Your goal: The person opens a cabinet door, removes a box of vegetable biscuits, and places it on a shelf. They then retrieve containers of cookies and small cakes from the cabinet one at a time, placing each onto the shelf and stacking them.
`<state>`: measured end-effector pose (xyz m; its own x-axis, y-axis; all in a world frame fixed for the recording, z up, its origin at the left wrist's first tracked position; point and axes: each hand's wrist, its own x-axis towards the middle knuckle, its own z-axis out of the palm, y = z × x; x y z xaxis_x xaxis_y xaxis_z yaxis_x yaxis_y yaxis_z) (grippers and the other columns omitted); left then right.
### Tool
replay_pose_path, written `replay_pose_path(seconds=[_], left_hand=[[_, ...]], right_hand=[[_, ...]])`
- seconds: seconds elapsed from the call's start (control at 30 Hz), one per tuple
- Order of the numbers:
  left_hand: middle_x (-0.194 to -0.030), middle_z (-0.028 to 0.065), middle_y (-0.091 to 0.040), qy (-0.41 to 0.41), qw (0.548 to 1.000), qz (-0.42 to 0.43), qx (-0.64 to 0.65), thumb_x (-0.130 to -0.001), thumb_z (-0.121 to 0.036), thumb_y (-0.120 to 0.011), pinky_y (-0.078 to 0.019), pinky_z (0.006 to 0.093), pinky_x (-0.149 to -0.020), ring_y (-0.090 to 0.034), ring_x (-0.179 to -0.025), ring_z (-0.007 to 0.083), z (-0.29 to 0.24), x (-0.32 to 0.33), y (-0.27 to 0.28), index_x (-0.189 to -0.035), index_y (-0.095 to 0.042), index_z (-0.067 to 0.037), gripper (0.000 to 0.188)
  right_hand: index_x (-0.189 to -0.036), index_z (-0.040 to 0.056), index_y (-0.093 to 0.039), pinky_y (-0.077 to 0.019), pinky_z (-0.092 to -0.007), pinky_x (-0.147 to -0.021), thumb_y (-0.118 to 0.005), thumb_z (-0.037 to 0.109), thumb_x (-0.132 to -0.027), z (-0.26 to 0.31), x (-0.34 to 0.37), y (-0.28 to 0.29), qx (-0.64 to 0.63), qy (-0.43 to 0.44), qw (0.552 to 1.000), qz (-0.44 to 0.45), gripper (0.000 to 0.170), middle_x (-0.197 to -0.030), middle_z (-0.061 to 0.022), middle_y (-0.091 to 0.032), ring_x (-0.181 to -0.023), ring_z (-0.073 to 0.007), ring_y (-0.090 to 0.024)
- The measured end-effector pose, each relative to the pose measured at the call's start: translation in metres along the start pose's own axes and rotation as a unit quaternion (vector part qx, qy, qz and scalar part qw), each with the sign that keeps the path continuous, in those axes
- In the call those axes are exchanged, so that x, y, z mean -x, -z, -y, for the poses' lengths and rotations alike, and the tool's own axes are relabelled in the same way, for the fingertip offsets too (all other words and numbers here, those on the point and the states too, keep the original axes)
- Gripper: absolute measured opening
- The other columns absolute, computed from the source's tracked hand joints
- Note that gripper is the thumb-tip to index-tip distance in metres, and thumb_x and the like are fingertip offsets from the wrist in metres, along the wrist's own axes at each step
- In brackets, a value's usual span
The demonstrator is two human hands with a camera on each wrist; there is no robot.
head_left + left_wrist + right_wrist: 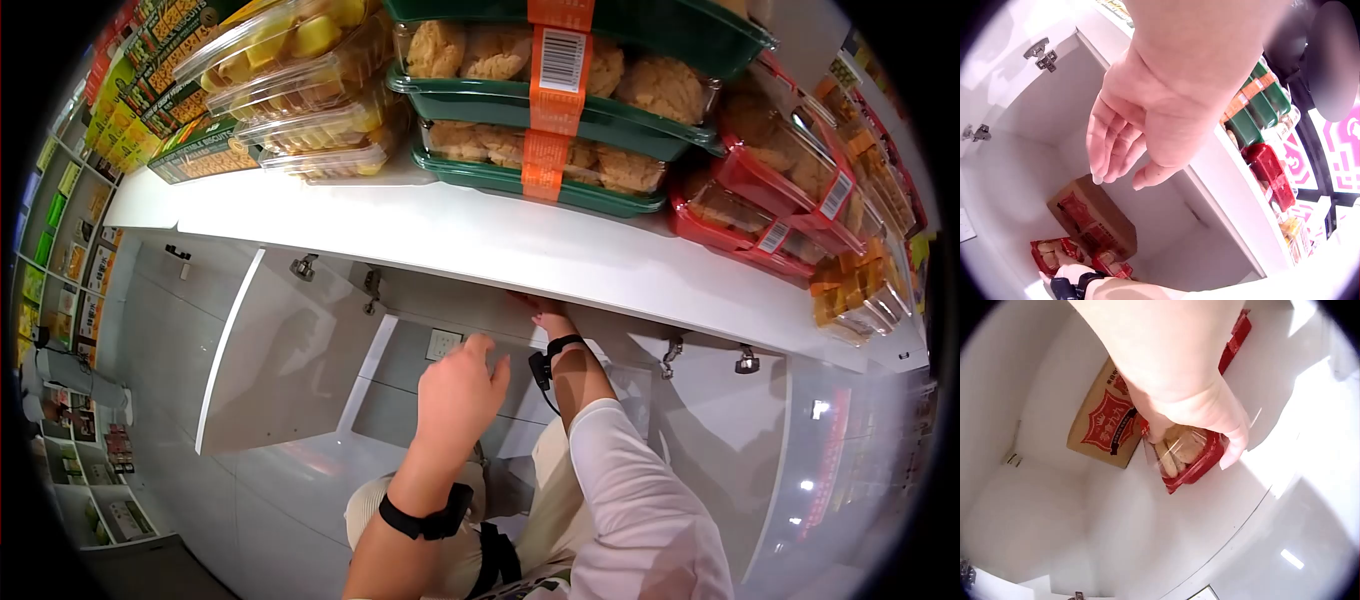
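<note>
My right hand [552, 318] reaches into the low white cabinet under the shelf. In the right wrist view, its thumb and fingers grip a red cookie tray [1200, 467] with a clear cover, round pale cookies showing inside. The hand hides part of that tray. A second red cookie tray [1112, 265] lies close by on the cabinet floor. Behind both sits a brown cardboard box [1094, 215] with a red printed crest. My left hand [460, 390] hovers in front of the cabinet opening, fingers loosely bent, holding nothing.
Cabinet doors [285, 360] stand open at both sides, with metal hinges [303, 266]. Above, the white shelf edge [450, 235] carries stacked green cookie trays [460, 100], red trays [740, 215] and clear yellow-filled boxes [310, 125]. A wall socket [444, 345] shows inside.
</note>
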<state>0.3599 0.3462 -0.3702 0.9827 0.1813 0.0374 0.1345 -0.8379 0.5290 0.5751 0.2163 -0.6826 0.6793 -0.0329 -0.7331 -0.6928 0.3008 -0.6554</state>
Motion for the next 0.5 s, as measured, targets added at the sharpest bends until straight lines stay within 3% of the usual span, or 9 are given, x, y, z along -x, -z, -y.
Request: replay_pose_path(seconds=[0.2, 0.5], left_hand=[[-0.076, 0.0095, -0.068, -0.004, 0.999, 0.012, -0.035, -0.085, -0.024, -0.069, -0.0521, 0.0382, -0.059, -0.066, -0.065, 0.0285, 0.014, 0.006, -0.006, -0.095, -0.065, -0.006, 0.022], [-0.074, 0.0104, -0.068, -0.004, 0.999, 0.035, -0.014, -0.084, -0.026, -0.07, -0.0528, 0.0385, -0.06, -0.067, -0.067, 0.0293, 0.016, -0.003, -0.012, -0.094, -0.066, -0.004, 0.025]], right_hand=[[-0.132, 0.0189, -0.048, -0.0475, -0.0497, -0.087, -0.07, 0.049, -0.08, -0.034, -0.03, 0.0, -0.077, 0.001, 0.997, -0.03, 0.064, -0.124, -0.0076, -0.051, -0.109, -0.0278, -0.053], [-0.134, 0.0195, -0.047, -0.0466, -0.0516, -0.089, -0.068, 0.047, -0.082, -0.053, -0.027, 0.017, -0.089, 0.009, 0.994, -0.063, 0.063, -0.126, -0.0075, -0.05, -0.11, -0.0282, -0.052]])
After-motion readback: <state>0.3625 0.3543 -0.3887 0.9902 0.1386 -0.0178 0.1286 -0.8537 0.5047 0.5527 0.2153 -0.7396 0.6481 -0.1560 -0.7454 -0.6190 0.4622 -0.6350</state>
